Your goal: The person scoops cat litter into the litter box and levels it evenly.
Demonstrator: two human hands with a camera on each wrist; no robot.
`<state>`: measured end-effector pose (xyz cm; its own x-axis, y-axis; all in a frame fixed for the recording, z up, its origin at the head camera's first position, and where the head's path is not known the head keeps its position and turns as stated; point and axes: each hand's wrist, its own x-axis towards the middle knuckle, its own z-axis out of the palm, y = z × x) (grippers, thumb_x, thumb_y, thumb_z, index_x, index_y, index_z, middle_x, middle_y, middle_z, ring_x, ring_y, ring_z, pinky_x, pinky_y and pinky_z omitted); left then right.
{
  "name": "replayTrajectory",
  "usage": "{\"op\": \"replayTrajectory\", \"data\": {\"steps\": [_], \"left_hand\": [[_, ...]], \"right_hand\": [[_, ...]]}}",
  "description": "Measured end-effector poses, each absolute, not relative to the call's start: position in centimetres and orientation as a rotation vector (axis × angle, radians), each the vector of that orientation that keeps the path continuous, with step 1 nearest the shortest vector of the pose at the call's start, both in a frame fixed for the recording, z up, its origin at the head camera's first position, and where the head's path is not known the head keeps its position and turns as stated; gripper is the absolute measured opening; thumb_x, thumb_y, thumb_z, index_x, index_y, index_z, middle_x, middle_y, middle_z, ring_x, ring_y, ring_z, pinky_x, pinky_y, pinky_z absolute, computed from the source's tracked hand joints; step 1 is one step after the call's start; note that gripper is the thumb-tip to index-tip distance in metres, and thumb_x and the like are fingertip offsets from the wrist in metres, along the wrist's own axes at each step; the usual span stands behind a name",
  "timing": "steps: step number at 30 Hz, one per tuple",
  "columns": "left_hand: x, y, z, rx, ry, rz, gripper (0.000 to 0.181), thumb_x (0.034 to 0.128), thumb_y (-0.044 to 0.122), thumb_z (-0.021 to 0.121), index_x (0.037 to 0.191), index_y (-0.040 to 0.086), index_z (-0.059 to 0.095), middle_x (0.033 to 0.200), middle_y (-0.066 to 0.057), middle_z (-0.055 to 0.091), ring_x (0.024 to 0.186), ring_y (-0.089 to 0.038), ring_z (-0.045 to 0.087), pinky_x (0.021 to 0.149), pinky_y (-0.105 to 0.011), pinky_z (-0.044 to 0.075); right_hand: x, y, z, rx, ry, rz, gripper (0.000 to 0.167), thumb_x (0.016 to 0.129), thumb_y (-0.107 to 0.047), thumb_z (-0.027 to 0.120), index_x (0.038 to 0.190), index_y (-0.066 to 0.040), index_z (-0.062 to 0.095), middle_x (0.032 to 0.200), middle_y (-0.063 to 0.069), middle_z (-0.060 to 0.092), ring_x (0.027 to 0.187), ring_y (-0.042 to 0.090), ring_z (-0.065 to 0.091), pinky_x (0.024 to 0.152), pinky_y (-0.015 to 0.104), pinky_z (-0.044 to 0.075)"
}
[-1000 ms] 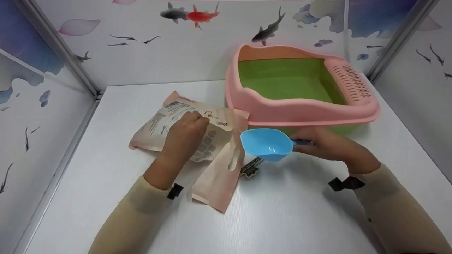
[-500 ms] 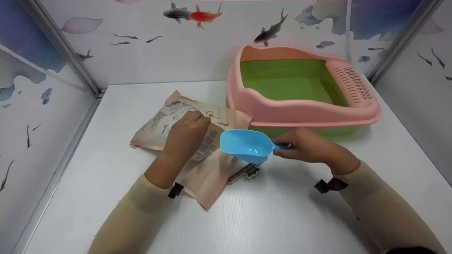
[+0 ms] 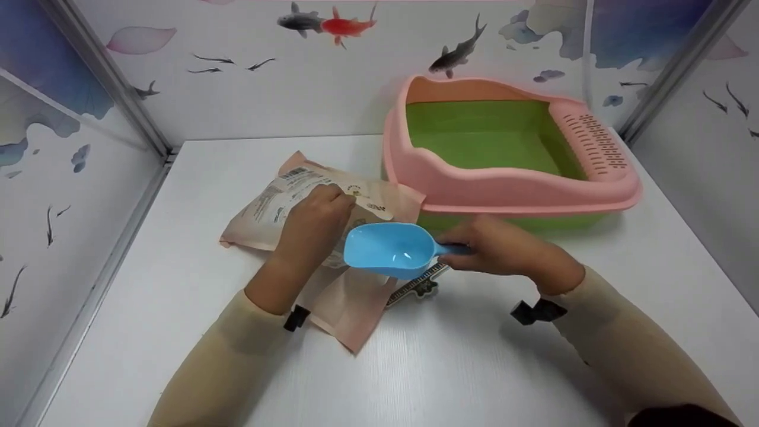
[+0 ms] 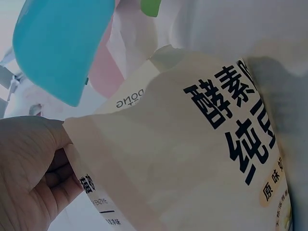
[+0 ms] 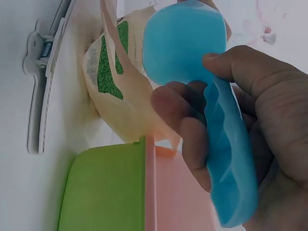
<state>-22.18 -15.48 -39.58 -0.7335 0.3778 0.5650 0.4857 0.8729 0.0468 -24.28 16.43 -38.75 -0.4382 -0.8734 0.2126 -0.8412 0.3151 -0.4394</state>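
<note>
Blue scoop [image 3: 388, 249] hangs at centre of the head view, its handle gripped in curled fingers of the right hand [image 3: 495, 246]. Left hand [image 3: 317, 219] pinches the edge of the pink bag [image 3: 276, 200], left of centre. Pink-and-green litter box [image 3: 510, 191] stands upper right.

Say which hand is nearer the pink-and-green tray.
Right: the right hand is beside the tray's near side; the left hand is farther left, gripping the bag.

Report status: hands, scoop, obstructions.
Left hand gripping opened cat-litter bag. Right hand holding blue scoop by its handle; scoop looks empty. Spring clip on table beside bag, apparently not obstructing.
</note>
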Motion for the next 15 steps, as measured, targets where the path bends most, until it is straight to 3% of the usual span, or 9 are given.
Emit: {"op": "replayTrajectory", "data": {"steps": [8, 15], "left_hand": [[-22.3, -15.5, -39.7, -0.63, -2.476, -0.243, 0.019, 0.0953, 0.004, 0.073, 0.114, 0.002, 0.077, 0.099, -0.011, 0.072, 0.095, -0.022, 0.071, 0.082, -0.028, 0.065], [-22.3, -15.4, -39.6, -0.626, -2.457, -0.245, 0.017, 0.0953, 0.002, 0.072, 0.112, 0.001, 0.078, 0.098, -0.012, 0.073, 0.094, -0.022, 0.073, 0.083, -0.029, 0.065]], "right_hand": [[-24.7, 15.6, -39.4, -1.6, 2.495, -0.788, 0.006, 0.1, -0.017, 0.07, 0.101, -0.012, 0.073, 0.074, -0.005, 0.062, 0.065, 0.004, 0.051, 0.058, 0.02, 0.049], [-24.3, 14.1, -39.2, -1.579, 2.585, -0.723, 0.007, 0.098, -0.017, 0.071, 0.097, -0.01, 0.071, 0.075, -0.003, 0.061, 0.068, 0.006, 0.051, 0.061, 0.022, 0.048]]}}
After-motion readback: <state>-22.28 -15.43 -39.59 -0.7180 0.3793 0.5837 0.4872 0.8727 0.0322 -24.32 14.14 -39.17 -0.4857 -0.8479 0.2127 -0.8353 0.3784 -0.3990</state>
